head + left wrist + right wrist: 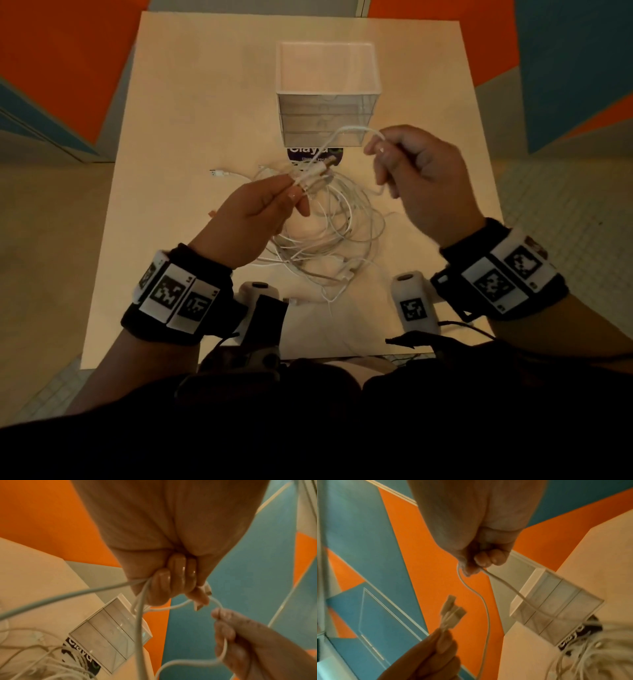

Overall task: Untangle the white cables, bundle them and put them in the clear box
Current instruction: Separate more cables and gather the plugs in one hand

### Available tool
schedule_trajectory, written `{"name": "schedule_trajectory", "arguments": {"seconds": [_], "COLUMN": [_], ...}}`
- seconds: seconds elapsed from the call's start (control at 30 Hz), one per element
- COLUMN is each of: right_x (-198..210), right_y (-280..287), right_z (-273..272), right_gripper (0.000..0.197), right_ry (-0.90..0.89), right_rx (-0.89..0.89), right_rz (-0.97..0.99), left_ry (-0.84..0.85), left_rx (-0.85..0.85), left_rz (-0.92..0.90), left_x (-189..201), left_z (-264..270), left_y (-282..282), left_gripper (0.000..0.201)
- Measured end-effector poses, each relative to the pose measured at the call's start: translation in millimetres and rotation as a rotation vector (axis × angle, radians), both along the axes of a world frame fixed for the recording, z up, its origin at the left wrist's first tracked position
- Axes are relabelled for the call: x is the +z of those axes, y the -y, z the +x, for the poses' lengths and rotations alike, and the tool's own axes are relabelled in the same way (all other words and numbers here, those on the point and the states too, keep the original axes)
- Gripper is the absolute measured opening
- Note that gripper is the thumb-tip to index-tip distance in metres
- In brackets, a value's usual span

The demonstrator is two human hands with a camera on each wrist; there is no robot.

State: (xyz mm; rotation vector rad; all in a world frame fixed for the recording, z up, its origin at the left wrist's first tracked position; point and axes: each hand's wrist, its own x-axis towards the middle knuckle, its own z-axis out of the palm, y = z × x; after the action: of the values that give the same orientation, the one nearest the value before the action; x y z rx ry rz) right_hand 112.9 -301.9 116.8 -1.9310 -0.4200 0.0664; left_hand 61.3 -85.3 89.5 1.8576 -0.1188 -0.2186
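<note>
Above the table (191, 102), several cable plugs (313, 173) are pinched in the left hand (253, 212), while one white cable (352, 132) is gripped in the curled right hand (421, 178). The tangled cables (329, 236) are left below, near the empty clear box (329, 96). If pulled hard, knots could be tightened.

Each wrist wore a black band: the left wristband (174, 298) and the right wristband (496, 277) both carried white panels printed with black square codes. A white cylindrical camera pod (412, 301) with its own code tag hung beside the right band, trailing thin black cables. The torso nearest the camera was in dark clothing.
</note>
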Motion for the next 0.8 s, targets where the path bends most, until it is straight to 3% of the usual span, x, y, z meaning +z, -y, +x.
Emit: {"name": "schedule_trajectory", "arguments": {"seconds": [0.17, 0.23, 0.3, 0.43, 0.53, 0.63, 0.8], "right_x": [-14, -24, -33, -52, -67, -86, -119], "right_y": [45, 62, 68, 60, 42, 15, -8], "right_z": [8, 10, 5, -9, -4, 2, -13], "right_gripper": [0.025, 0.026, 0.026, 0.035, 0.037, 0.024, 0.018], "right_ry": [-0.127, -0.267, -0.454, -0.644, -0.507, -0.35, -0.467], "right_rx": [0.187, 0.321, 0.444, 0.653, 0.618, 0.485, 0.639], "right_rz": [-0.709, -1.018, -1.129, -1.202, -1.111, -0.829, -0.799], "left_ry": [0.013, 0.059, 0.062, 0.006, -0.026, -0.018, -0.008], "left_rx": [0.23, 0.268, 0.27, 0.211, 0.148, 0.07, 0.056], "left_rz": [-0.437, -0.529, -0.572, -0.613, -0.667, -0.719, -0.635], "left_x": [8, 11, 12, 8, 11, 14, 15], "left_z": [-4, -4, -5, -11, -15, -15, -15], "left_y": [-4, -9, -10, 6, 15, 18, 16], "left_gripper": [0.033, 0.029, 0.026, 0.031, 0.034, 0.034, 0.027]}}
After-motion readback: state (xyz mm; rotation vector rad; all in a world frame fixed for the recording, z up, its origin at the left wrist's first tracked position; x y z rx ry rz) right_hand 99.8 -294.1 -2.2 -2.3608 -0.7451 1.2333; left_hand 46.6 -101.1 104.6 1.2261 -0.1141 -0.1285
